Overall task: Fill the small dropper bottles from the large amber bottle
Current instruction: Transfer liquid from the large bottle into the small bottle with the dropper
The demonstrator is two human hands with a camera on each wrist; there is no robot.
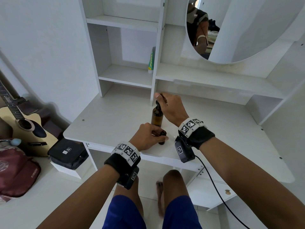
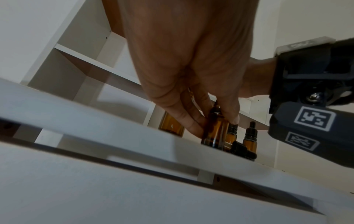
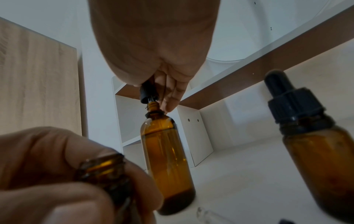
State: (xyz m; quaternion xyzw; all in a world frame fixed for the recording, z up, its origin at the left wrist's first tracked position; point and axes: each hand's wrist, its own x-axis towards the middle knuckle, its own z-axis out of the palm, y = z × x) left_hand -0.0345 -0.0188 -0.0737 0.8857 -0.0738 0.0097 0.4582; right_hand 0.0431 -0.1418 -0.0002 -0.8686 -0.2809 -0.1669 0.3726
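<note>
Right-hand grip [image 1: 171, 108], head view: pinching the black dropper cap [image 1: 158, 103] of the large amber bottle [image 1: 156, 119] standing on the white table [image 1: 107, 123]; left hand [image 1: 146, 138] is gripping a small uncapped bottle [image 1: 162, 138] just in front. Left wrist view: two capped dropper bottles [image 2: 250, 139] are standing beside a loose cap [image 2: 243, 149]. Right wrist view: cap [image 3: 148, 94] is sitting lifted above the threaded neck [image 3: 153, 106].

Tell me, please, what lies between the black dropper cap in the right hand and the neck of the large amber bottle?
Nothing solid: the right wrist view shows a small gap between dropper cap and large amber bottle.
</note>
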